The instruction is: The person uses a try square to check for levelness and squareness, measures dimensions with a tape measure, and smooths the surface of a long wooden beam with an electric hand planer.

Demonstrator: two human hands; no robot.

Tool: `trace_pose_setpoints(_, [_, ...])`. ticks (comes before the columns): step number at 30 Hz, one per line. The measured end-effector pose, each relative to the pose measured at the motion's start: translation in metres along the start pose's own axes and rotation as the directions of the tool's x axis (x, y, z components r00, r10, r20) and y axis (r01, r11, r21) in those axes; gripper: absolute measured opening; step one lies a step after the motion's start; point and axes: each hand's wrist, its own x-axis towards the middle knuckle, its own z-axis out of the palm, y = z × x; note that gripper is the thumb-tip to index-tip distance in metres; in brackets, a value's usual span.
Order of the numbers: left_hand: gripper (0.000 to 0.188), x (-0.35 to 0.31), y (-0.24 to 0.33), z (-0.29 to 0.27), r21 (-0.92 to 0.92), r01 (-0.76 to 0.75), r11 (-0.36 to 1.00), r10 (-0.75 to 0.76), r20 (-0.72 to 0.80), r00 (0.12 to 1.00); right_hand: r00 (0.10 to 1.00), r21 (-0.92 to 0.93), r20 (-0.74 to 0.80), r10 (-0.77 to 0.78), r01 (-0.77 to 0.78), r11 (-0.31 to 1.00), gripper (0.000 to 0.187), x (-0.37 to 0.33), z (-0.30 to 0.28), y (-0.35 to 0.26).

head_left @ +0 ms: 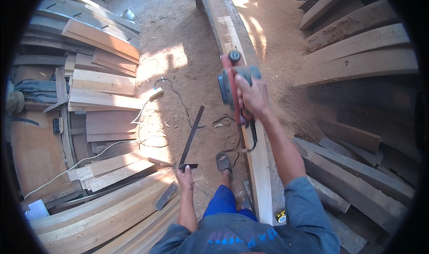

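Note:
My right hand [254, 93] grips the handle of a red and dark electric hand planer [230, 82]. The planer rests on a long, pale wooden board [260, 173] that runs away from me along a narrow bench; its underside is hidden from above. A black power cord [254, 142] hangs from the planer's near end. Low on the left, my left hand [185, 178] is closed around the short end of a dark try square [192, 138], whose long blade points away from me, clear of the board.
Stacked planks [107, 95] line the left side, with long boards [103, 209] at the near left. Rough timber [357, 62] is piled on the right. A white extension socket [156, 93] and loose cords lie on the dusty floor. A yellow tape measure [280, 217] sits near my right side.

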Motion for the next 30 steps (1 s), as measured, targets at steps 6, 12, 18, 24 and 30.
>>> trace_pose_setpoints(6, [0.016, 0.011, 0.001, 0.006, -0.017, -0.016, 1.0, 0.016, -0.007, 1.0, 0.999, 0.054, -0.014, -0.046, 0.047, 0.997, 0.039, 0.207, 0.004, -0.049])
trace_pose_setpoints(12, [0.013, 0.005, 0.008, 0.0, 0.011, -0.028, 1.0, 0.028, -0.04, 0.999, 0.994, 0.235, 0.089, -0.063, 0.041, 0.971, 0.032, 0.233, -0.002, -0.036])
trace_pose_setpoints(18, [0.018, 0.009, 0.002, -0.003, -0.053, -0.041, 0.998, 0.041, 0.007, 0.999, 0.994, 0.161, 0.095, 0.055, -0.07, 0.985, 0.029, 0.073, -0.02, 0.004])
trace_pose_setpoints(24, [0.014, -0.007, 0.018, 0.019, -0.09, -0.07, 0.994, 0.075, 0.06, 0.995, 0.981, 0.062, 0.111, 0.156, -0.164, 0.985, 0.032, -0.2, -0.054, 0.091])
trace_pose_setpoints(30, [0.012, -0.03, 0.021, 0.03, -0.075, -0.095, 0.993, 0.106, 0.153, 0.983, 0.967, 0.029, 0.063, 0.249, -0.251, 0.968, 0.052, -0.405, -0.076, 0.145])
